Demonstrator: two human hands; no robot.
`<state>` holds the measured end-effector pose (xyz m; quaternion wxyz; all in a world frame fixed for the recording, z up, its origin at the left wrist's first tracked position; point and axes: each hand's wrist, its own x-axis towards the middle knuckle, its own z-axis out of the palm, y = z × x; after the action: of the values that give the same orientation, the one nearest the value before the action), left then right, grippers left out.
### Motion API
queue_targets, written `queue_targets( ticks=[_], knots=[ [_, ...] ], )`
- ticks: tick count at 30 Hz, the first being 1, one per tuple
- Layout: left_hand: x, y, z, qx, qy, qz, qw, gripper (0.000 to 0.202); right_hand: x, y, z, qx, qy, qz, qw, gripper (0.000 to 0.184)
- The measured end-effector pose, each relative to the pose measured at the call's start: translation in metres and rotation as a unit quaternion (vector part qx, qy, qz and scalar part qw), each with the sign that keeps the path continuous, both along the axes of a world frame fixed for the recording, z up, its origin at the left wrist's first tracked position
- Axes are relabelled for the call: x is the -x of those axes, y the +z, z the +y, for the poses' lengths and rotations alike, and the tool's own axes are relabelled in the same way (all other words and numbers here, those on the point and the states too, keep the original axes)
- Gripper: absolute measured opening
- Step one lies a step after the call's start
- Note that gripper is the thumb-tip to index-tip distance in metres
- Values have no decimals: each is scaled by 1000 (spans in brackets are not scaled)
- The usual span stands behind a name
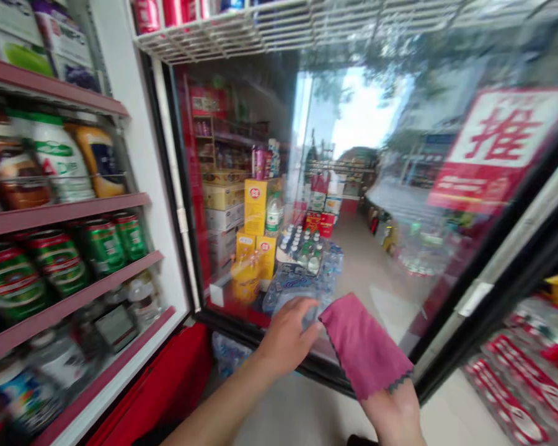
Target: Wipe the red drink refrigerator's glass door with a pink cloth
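A pink cleaning cloth (365, 347) with a dark zigzag edge covers the fingers of my right hand (395, 412), which holds it in front of the lower part of a glass door (376, 248). My left hand (288, 334) is just left of the cloth, thumb and fingers apart, with nothing visible in it. Its thumb tip is close to the cloth's corner; whether they touch I cannot tell. The door has a black frame and a red-and-white sticker (502, 133) at its upper right, and it stands swung out from the fridge.
To the left, fridge shelves (65, 210) hold bottles, green cans (105, 244) and cartons. A white wire shelf (270, 31) with cans crosses the top. Below left is a red panel (167, 384). Packs of bottles (516, 390) are stacked at the right. Goods and reflections show in the glass.
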<state>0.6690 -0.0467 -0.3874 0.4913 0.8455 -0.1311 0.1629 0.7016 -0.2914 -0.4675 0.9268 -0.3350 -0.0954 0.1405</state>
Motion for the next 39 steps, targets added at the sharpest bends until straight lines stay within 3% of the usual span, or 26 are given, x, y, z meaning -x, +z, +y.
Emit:
queue_targets(
  ticks=[2,4,7,9,11,12,13,15,18,20,21,23,28,33,39],
  knots=[
    [-9,7,6,-9,21,-32,999,40,-20,45,-13,-23,-99,-34,994,30],
    [-20,17,10,-8,40,-59,997,43,-34,101,-24,-44,-206,-79,974,29],
    [-29,37,13,-2,57,-87,995,48,-38,190,-33,-36,-313,-177,932,33],
    [-31,49,14,13,63,-83,994,53,-35,241,-33,-24,-356,-237,903,40],
    [-33,58,14,36,64,-62,995,57,-33,276,-33,40,-414,-320,851,53],
    [-33,60,13,47,62,-51,996,59,-35,287,-34,95,-467,-360,802,59],
    [-34,62,12,56,56,-44,996,60,-39,294,-34,145,-527,-389,742,63],
    [-36,61,9,67,41,-43,996,60,-58,295,-36,245,-646,-412,594,66],
    [-37,57,6,68,22,-46,996,60,-102,276,-34,424,-705,-416,387,72],
    [-36,55,8,66,19,-50,996,61,-129,260,-31,523,-691,-405,292,72],
    [-36,55,11,65,19,-57,996,62,-139,252,-28,548,-684,-399,270,72],
    [-35,54,20,57,31,-78,995,62,-150,242,-23,568,-681,-386,254,75],
    [-36,55,48,-10,88,-130,988,72,-158,241,-1,584,-672,-367,269,79],
    [-40,51,75,-48,123,-194,972,76,-172,251,39,605,-650,-376,266,78],
    [-42,41,109,-72,165,-228,957,73,-177,278,108,612,-645,-395,231,78]
  ],
)
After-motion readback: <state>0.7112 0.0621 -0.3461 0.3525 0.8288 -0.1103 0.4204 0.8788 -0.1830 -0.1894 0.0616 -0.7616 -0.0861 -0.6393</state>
